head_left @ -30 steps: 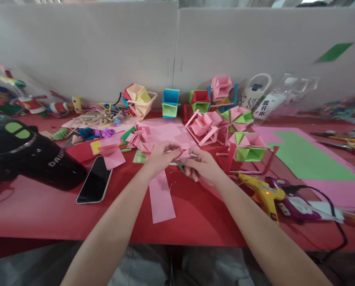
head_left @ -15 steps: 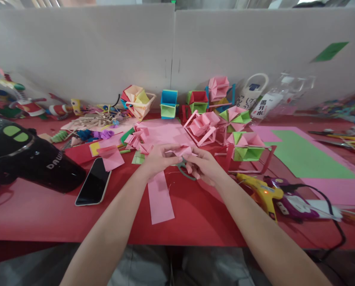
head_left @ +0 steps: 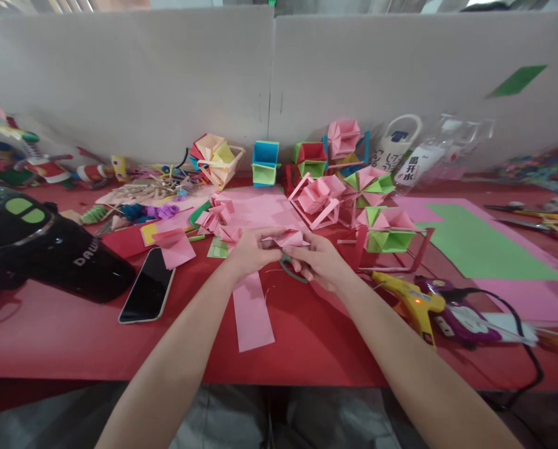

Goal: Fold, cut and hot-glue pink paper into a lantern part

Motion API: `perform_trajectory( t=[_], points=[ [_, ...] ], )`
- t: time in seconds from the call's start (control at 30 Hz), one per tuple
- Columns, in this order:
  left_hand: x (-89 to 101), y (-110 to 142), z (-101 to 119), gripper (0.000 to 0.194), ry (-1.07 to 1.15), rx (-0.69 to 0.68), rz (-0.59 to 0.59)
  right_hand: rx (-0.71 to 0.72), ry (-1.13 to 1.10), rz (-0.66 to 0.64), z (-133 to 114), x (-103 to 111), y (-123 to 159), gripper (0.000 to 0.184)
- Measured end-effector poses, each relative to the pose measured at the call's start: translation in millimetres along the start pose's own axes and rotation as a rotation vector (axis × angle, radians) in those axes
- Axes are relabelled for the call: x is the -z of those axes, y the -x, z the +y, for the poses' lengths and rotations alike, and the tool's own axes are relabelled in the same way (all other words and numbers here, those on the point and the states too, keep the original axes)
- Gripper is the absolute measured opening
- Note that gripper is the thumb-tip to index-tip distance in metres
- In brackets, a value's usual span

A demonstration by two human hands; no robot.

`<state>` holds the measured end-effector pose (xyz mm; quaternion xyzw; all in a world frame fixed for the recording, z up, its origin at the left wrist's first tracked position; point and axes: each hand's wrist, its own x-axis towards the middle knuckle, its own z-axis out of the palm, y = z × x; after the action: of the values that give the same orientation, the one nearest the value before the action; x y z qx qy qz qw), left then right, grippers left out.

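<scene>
Between my two hands is a small piece of folded pink paper (head_left: 287, 237). My left hand (head_left: 251, 251) pinches its left side, and my right hand (head_left: 320, 257) has its fingers closed on the right side. Partly hidden beneath my right hand is a grey-green scissors handle (head_left: 292, 269); whether a finger touches it I cannot tell. A pink paper strip (head_left: 254, 315) lies on the table just below my left hand. Folded pink paper pieces (head_left: 215, 216) sit beyond my left hand, near a large pink sheet (head_left: 264, 204).
Several folded-paper wheels on frames (head_left: 389, 229) stand beyond my right hand. A yellow glue gun (head_left: 412, 299) and a purple power strip (head_left: 466, 321) lie right. A phone (head_left: 148, 287) and black tumbler (head_left: 58, 249) are left. Green sheet (head_left: 485, 243) lies far right.
The pink paper between my fingers has turned slightly, and my fingers have shifted a little on it. Everything else stays in place.
</scene>
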<state>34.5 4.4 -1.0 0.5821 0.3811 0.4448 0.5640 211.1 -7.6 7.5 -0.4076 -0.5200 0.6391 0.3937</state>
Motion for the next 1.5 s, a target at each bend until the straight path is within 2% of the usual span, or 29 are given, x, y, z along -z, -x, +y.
perform_trajectory(
  t=[0.27,0.37,0.63,0.8,1.03,1.3,1.5],
  points=[
    [0.8,4,7,0.054,0.021,0.035,-0.005,-0.018,-0.005,-0.006,-4,-2,1,0.029],
    [0.5,3,9,0.047,0.02,0.044,0.035,-0.022,-0.026,-0.023,-6,-2,1,0.028],
    [0.9,0,5,0.039,0.002,-0.009,0.059,-0.059,-0.075,0.015,-7,-3,0,0.026],
    [1.8,1,7,0.04,-0.06,-0.014,0.059,-0.004,-0.109,0.104,-3,1,-4,0.025],
    [1.5,1,9,0.038,-0.022,-0.04,0.032,0.15,-0.039,0.277,1,4,-7,0.03],
    [0.3,3,12,0.038,-0.158,-0.055,0.026,0.013,-0.041,0.22,-6,5,-3,0.025],
    [-1.0,4,10,0.04,-0.111,-0.069,0.009,-0.058,-0.086,0.186,-9,4,-2,0.022]
  ],
)
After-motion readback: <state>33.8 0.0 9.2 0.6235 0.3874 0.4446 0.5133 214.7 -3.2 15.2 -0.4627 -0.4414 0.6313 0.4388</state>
